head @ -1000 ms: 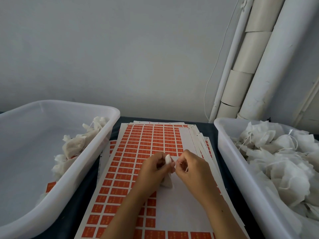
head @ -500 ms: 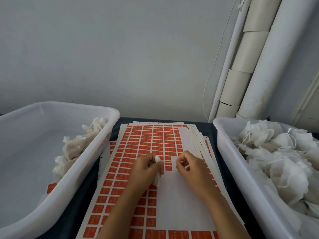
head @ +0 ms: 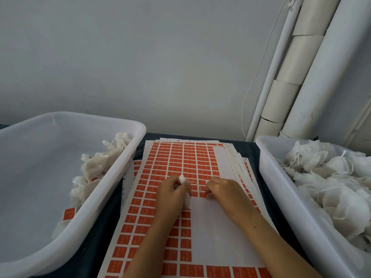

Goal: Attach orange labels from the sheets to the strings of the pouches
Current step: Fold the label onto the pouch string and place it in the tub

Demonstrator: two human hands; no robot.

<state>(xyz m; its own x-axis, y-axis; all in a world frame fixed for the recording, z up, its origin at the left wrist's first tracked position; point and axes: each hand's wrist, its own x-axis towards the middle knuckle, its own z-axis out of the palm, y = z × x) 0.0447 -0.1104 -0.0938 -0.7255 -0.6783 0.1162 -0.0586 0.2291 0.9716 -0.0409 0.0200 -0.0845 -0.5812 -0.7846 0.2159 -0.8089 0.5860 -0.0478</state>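
Observation:
A stack of sheets of orange labels lies on the dark table between two tubs. My left hand grips a small white pouch, whose top sticks out above the fingers. The pouch's thin white string runs rightward over the sheet toward my right hand. That hand's fingertips press down at the edge of the remaining orange labels, where the peeled white area begins. Whether they pinch a label is hidden.
A white tub on the left holds a few labelled pouches. A white tub on the right is piled with unlabelled pouches. White pipes rise against the wall at the back right.
Both hands have moved apart and lowered onto the sheet. The left hand carried the pouch leftward; the right hand's fingertips came down to the labels' edge.

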